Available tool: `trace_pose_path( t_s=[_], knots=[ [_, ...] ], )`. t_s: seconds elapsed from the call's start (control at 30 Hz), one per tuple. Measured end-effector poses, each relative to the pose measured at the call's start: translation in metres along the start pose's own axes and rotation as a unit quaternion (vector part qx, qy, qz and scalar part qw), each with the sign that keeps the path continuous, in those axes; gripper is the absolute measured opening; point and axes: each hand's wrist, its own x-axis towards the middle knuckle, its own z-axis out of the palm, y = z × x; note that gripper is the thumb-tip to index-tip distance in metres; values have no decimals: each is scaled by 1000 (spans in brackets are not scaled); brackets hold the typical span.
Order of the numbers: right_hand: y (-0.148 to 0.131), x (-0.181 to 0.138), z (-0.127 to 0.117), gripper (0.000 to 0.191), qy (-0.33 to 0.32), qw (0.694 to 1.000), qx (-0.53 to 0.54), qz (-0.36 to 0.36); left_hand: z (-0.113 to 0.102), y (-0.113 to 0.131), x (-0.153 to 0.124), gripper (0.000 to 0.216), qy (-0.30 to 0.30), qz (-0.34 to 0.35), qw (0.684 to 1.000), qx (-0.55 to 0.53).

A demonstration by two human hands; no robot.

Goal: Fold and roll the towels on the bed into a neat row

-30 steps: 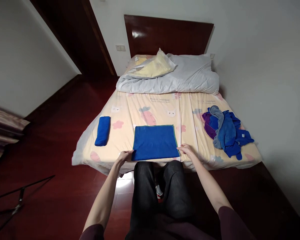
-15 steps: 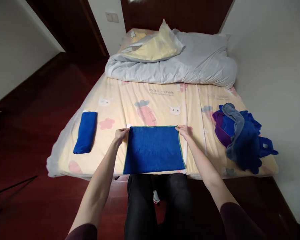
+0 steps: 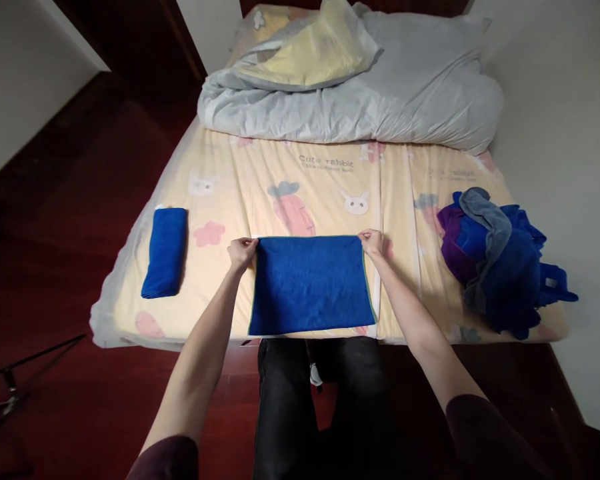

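Observation:
A blue towel with a thin green edge lies spread as a rectangle at the bed's near edge. My left hand pinches its far left corner. At the far right corner, my right hand grips the same towel between thumb and fingers. Left of it rests a folded blue towel, a compact oblong apart from both hands. Over on the right sits a crumpled pile of cloths in blue, purple and grey-blue.
The bed wears a pale yellow sheet printed with carrots and rabbits. A rolled-back grey quilt and a yellow pillow lie at its head. A white wall borders the right side. Thin dark stand legs are on the floor at left.
The camera view has tilted down and come slightly closer, so the bed sits higher in view. Both hands keep hold of the towel's far corners, and the towel lies much the same.

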Motion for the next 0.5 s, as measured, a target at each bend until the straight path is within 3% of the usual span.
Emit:
trace_pose_path(
  t_s=[0.1, 0.2, 0.27, 0.37, 0.43, 0.5],
  knots=[
    [-8, -16, 2, 18, 12, 994, -89, -65, 1, 7, -11, 30, -15, 18, 998, 60],
    [-23, -50, 6, 39, 38, 973, -152, -168, 4, 20, -35, 45, 29, 84, 993, 79],
    [-33, -79, 13, 48, -3, 955, -172, -242, 9, 28, -59, 53, 33, 191, 977, 84],
    [-33, -116, 24, 54, -123, 912, -194, -341, 23, 28, -87, 58, -64, 333, 935, 99],
    [-22, -122, 28, 57, -174, 892, -208, -362, 32, 18, -90, 62, -114, 359, 920, 111],
    [-9, -111, 29, 60, -169, 903, -219, -330, 37, 5, -79, 65, -112, 341, 925, 121]
  ],
)
